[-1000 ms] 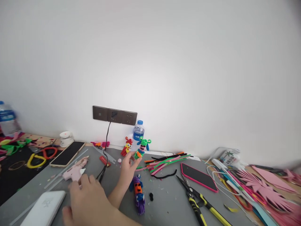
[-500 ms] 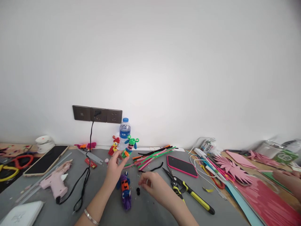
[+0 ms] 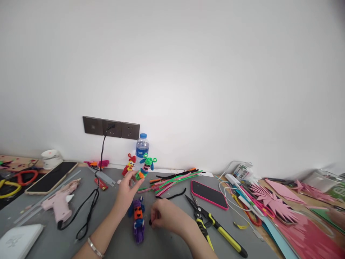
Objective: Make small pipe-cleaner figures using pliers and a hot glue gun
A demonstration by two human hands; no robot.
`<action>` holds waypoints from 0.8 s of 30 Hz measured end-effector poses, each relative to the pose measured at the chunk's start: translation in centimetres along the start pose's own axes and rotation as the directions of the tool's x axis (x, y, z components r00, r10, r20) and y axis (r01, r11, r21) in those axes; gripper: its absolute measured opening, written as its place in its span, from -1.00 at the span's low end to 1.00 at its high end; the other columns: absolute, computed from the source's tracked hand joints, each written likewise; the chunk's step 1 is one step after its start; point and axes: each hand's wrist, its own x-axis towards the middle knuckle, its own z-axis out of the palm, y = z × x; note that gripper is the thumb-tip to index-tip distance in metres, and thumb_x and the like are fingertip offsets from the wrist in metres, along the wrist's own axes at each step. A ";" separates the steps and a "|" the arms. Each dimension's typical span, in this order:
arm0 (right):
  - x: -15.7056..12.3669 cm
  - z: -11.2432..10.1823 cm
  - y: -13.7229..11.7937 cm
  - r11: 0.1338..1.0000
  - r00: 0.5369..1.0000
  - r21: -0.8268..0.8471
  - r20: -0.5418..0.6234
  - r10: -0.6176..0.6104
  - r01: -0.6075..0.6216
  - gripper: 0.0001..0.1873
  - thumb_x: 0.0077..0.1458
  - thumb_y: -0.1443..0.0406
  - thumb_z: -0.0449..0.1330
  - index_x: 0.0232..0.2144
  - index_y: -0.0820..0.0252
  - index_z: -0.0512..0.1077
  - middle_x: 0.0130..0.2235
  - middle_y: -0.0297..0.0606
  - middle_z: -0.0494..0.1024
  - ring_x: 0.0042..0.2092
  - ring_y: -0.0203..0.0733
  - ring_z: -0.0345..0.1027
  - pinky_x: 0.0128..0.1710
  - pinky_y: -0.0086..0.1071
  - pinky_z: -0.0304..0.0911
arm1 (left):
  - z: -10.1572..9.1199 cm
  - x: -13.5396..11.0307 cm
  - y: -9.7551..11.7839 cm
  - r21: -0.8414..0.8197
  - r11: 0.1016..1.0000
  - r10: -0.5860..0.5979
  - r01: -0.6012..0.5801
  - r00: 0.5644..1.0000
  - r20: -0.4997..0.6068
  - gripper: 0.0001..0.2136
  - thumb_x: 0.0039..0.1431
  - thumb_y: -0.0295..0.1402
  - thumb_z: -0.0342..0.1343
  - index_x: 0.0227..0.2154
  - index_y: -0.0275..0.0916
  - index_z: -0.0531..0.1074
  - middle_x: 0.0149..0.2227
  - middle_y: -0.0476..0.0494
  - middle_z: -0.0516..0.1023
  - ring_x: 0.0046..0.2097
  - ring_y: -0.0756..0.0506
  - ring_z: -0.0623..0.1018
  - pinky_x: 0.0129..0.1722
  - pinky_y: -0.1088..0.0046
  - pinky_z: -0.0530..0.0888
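My left hand (image 3: 127, 187) has its thumb and fingers closed at the base of a green pipe-cleaner figure (image 3: 147, 166) with curled antennae and blue arms. Close behind those fingers stands a red and yellow figure (image 3: 129, 165). A purple and orange pipe-cleaner figure (image 3: 138, 217) lies on the grey mat between my forearms. Just right of it, my right hand (image 3: 163, 215) pinches a small black fuzzy piece (image 3: 150, 222) at mat level, mostly covered by the fingertips. Beyond that hand lies a bent black pipe cleaner (image 3: 176, 195).
Pipe cleaners (image 3: 175, 180) are heaped near the wall, by a water bottle (image 3: 142, 146). Yellow-handled pliers (image 3: 215, 225) and a pink-cased phone (image 3: 209, 194) lie to the right. At left are a pink glue gun (image 3: 59, 203) with its cord (image 3: 90, 212) and a phone (image 3: 52, 178). Another person's hand (image 3: 336, 217) shows far right.
My right hand has come down and left onto the small black piece, which lay uncovered before. My left hand stays with the green figure. The view has shifted slightly.
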 end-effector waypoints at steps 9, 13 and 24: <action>1.1 -1.2 4.0 0.758 0.999 0.651 -0.044 -0.022 0.045 -0.85 -0.15 0.33 0.23 -0.41 0.20 0.44 -0.52 -0.40 0.51 -0.50 -0.33 0.38 -0.46 -0.48 0.25 | 0.2 -0.1 -0.7 0.020 1.000 0.006 -0.006 1.000 -0.019 -0.68 0.08 -0.09 0.12 -0.23 -0.22 0.45 -0.40 -0.04 0.42 -0.44 -0.05 0.37 -0.43 0.45 0.39; 1.5 -1.6 4.1 0.675 0.977 0.728 -0.209 0.047 0.123 -0.77 -0.21 0.21 0.34 -0.50 0.21 0.42 -0.55 -0.35 0.52 -0.47 -0.27 0.41 -0.41 -0.42 0.26 | 0.0 -0.1 0.0 0.057 0.998 0.019 -0.018 1.000 -0.004 -0.68 0.09 -0.07 0.12 -0.23 -0.21 0.45 -0.43 -0.04 0.41 -0.45 -0.06 0.37 -0.46 0.46 0.37; 0.8 -3.6 4.0 0.566 0.870 0.764 -0.468 0.155 0.310 -0.61 -0.15 0.02 0.37 -0.51 0.20 0.40 -0.60 -0.49 0.22 -0.56 -0.42 -0.02 -0.54 -0.47 -0.11 | -0.1 -0.1 -0.1 0.161 0.973 0.149 -0.163 0.984 0.097 -0.77 0.15 -0.16 0.09 -0.21 -0.16 0.46 -0.29 -0.09 0.51 -0.39 -0.07 0.43 -0.41 0.46 0.41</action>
